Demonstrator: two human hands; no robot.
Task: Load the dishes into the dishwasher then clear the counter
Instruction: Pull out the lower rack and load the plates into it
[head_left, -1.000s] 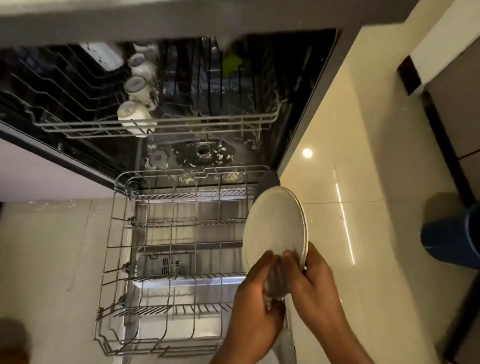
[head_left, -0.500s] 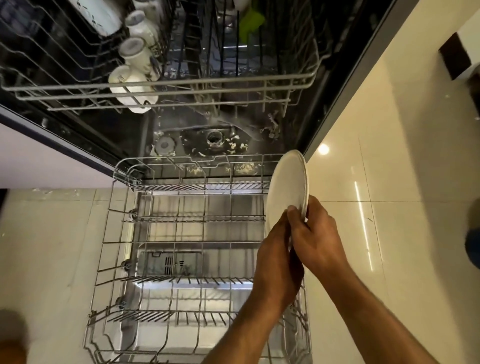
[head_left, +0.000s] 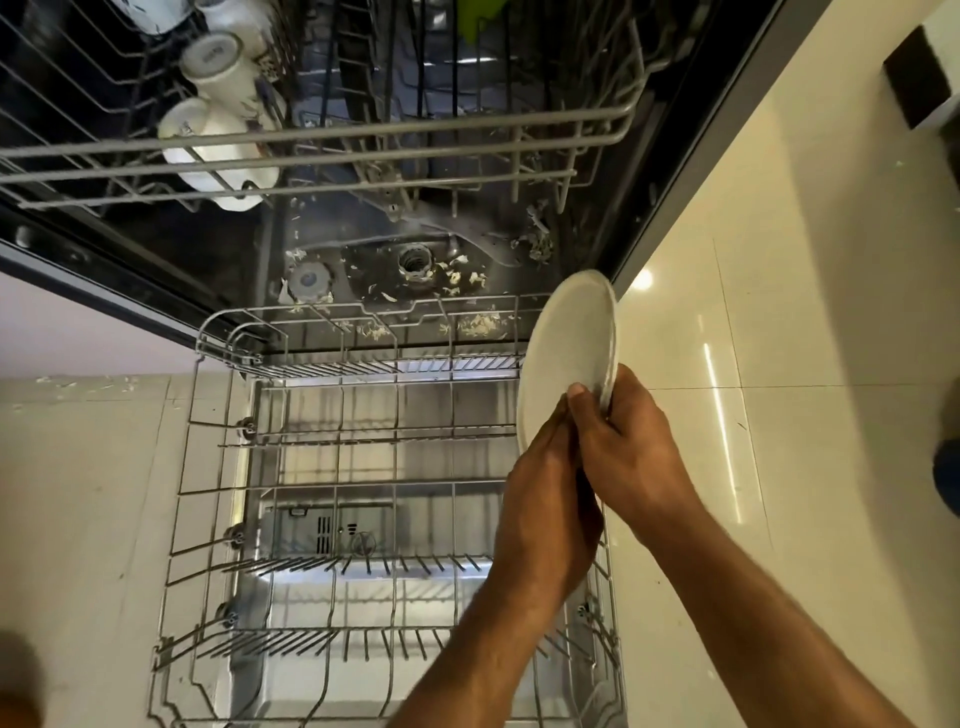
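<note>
A white plate (head_left: 569, 348) stands on edge over the right side of the pulled-out lower dishwasher rack (head_left: 332, 441). Both hands grip its lower rim: my left hand (head_left: 545, 514) on the near face, my right hand (head_left: 623, 457) around the edge and back. The plate's bottom is hidden behind my fingers, so I cannot tell if it touches the rack. The lower rack holds no dishes. The upper rack (head_left: 363, 140) carries white mugs (head_left: 218, 130) at the left.
Food scraps litter the dishwasher floor around the drain (head_left: 415, 265). A green item (head_left: 475, 21) sits deep in the upper rack. Glossy cream floor tiles (head_left: 779, 312) lie to the right, with a blue object (head_left: 948, 478) at the right edge.
Both hands have carried the plate up and away toward the rack's far right corner, and it has turned more edge-on. The camera has moved closer to the dishwasher.
</note>
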